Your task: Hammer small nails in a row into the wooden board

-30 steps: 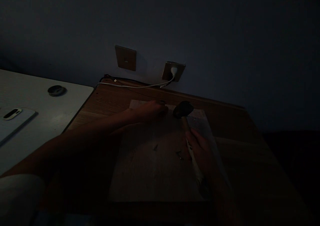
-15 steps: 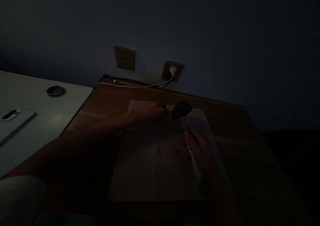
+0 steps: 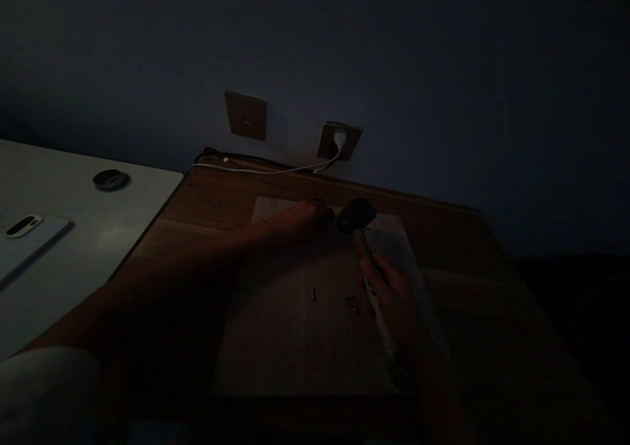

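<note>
In dim light, my right hand (image 3: pixel 394 294) is wrapped round the pale handle of a mallet (image 3: pixel 357 216), whose dark head points away from me above the board. My left hand (image 3: pixel 308 218) is curled near the far edge of the wooden board (image 3: pixel 275 340), just left of the mallet head. Its fingertips are in shadow, and whatever they pinch is hidden. A screw (image 3: pixel 312 294) is on the middle of the board. Small metal pieces (image 3: pixel 352 304), probably screws, lie to its right, close to my right hand.
The board rests on a brown wooden table (image 3: pixel 462 254). At left, a white table (image 3: pixel 147 189) carries a round dark lid-like object (image 3: pixel 110 180) and a phone (image 3: pixel 29 235). Cables (image 3: pixel 260 169) run along the wall to a plugged socket (image 3: pixel 339 140); another wall plate (image 3: pixel 246 115) is left of it.
My left hand has shifted very slightly right, nearer the mallet head. The mallet has barely moved in my right hand. The screws stay where they were.
</note>
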The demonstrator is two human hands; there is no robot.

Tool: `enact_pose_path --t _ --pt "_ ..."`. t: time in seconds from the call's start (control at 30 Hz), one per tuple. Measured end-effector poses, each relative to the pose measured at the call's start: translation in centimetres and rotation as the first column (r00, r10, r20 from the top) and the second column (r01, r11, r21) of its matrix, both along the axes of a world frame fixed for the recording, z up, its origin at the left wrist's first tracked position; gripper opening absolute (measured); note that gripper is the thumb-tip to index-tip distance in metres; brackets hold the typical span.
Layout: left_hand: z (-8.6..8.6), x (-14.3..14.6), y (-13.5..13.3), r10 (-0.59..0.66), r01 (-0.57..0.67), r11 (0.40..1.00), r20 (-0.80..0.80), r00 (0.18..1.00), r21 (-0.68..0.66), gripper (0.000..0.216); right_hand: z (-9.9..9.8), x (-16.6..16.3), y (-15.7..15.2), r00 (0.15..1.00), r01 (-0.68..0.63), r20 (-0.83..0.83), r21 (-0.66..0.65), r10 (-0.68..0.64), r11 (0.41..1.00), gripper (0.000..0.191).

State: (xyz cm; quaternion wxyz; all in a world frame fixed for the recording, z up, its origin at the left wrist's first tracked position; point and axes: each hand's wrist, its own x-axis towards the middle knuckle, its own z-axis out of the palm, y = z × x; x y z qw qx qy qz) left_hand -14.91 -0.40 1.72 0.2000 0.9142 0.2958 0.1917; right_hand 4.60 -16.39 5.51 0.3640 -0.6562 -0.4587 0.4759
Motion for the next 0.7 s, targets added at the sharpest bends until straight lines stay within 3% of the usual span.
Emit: enact_pose_path --t 0.17,0.37,0.53,0.7 --pt "-0.7 -0.2 0.0 0.079 -0.06 0.986 0.121 0.99 -0.155 0.024 -0.2 -0.3 0.1 1.0 -0.005 -0.009 0.024 0.006 1.0 0.047" --pt "-0.9 -0.1 0.1 0.118 -0.09 0.977 0.141 0.983 -0.193 0.025 -0.3 -0.8 0.4 0.999 -0.006 -0.044 -0.004 0.006 1.0 0.048" --pt "-1.2 -0.1 0.1 0.152 -0.078 0.95 0.231 0.961 -0.301 0.043 -0.2 -1.1 0.7 0.998 0.001 -0.07 0.006 -0.001 1.0 0.049" --pt "-1.3 -0.2 0.3 0.164 -0.091 0.953 0.244 0.956 -0.288 0.039 0.1 -1.4 0.6 0.998 0.003 -0.065 0.004 -0.003 1.0 0.051"
